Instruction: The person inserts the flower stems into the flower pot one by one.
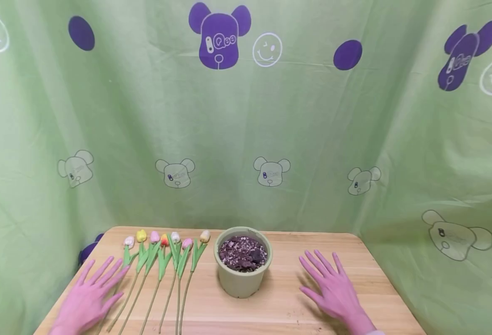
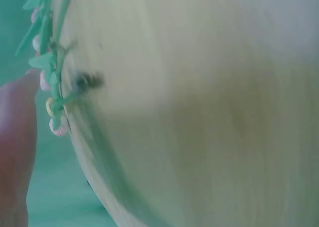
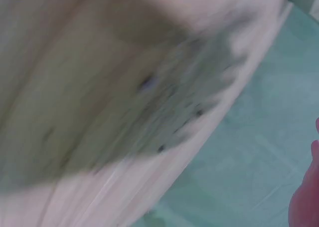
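Note:
My left hand, fingers spread, is over the left side of the table, its fingertips by the stem of the leftmost tulip. Palm down and spread as well, my right hand is right of the flowerpot with nothing in its fingers. Several artificial tulips lie side by side between the left hand and the pot, among them a yellow tulip, a red-orange tulip and a cream tulip. The light green flowerpot stands upright, holding dark soil with pale grains.
The wooden table has rounded back corners. Around it hangs a green curtain printed with bears and smiley faces. In the right wrist view, small dark crumbs dot the tabletop. Something dark purple shows beyond the table's left edge.

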Demonstrator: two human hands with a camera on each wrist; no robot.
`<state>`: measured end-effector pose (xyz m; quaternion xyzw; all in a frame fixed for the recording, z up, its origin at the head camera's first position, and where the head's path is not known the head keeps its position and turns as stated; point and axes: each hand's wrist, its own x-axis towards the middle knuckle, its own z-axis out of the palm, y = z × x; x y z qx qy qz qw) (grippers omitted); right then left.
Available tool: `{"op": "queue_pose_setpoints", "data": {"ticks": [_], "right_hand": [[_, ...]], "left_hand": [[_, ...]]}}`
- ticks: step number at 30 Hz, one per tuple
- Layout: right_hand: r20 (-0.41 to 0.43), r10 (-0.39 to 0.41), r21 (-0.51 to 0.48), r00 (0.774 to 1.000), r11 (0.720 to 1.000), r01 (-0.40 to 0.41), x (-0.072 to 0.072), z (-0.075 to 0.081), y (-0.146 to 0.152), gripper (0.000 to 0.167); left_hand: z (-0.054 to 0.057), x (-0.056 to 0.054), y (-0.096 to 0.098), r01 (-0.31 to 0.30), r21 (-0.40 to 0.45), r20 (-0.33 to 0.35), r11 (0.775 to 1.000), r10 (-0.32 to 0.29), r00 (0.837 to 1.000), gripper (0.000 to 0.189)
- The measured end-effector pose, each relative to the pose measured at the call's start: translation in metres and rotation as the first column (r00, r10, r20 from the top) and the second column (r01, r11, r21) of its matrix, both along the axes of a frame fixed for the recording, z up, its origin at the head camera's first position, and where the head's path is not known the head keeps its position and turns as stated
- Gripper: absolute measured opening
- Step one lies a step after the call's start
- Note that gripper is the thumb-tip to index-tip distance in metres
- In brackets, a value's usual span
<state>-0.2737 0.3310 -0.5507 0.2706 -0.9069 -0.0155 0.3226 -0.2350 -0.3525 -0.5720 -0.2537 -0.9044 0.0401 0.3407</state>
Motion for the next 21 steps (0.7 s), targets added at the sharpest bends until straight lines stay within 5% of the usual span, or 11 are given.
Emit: {"op": "queue_pose_setpoints", "data": {"ticks": [6, 9, 13, 17, 21], "right_hand": [[0.100, -0.005, -0.140, 0.995, 0.990, 0.019, 0.005, 0.015, -0.029, 0.074], [0.171, 0.015, -0.242, 0.985, 0.970, 0.027, 0.007, 0.025, -0.045, 0.071], [0.273, 0.093, -0.410, 0.958, 0.912, 0.028, 0.005, 0.037, -0.067, 0.066], [0.359, 0.192, -0.554, 0.914, 0.831, 0.043, 0.001, 0.045, -0.086, 0.066], [0.402, 0.254, -0.626, 0.880, 0.777, 0.061, -0.004, 0.049, -0.098, 0.067]], "left_hand": [[0.009, 0.006, 0.020, -0.103, 0.074, 0.082, 0.992, 0.097, 0.992, 0.062], [0.018, 0.010, 0.028, -0.213, 0.190, 0.257, 0.958, 0.161, 0.953, 0.064], [0.027, 0.012, 0.026, -0.365, 0.396, 0.504, 0.843, 0.133, 0.854, 0.063], [0.031, 0.012, 0.015, -0.484, 0.500, 0.642, 0.718, 0.068, 0.764, 0.063], [0.028, 0.013, 0.005, -0.554, 0.542, 0.700, 0.633, 0.026, 0.714, 0.061]]}}
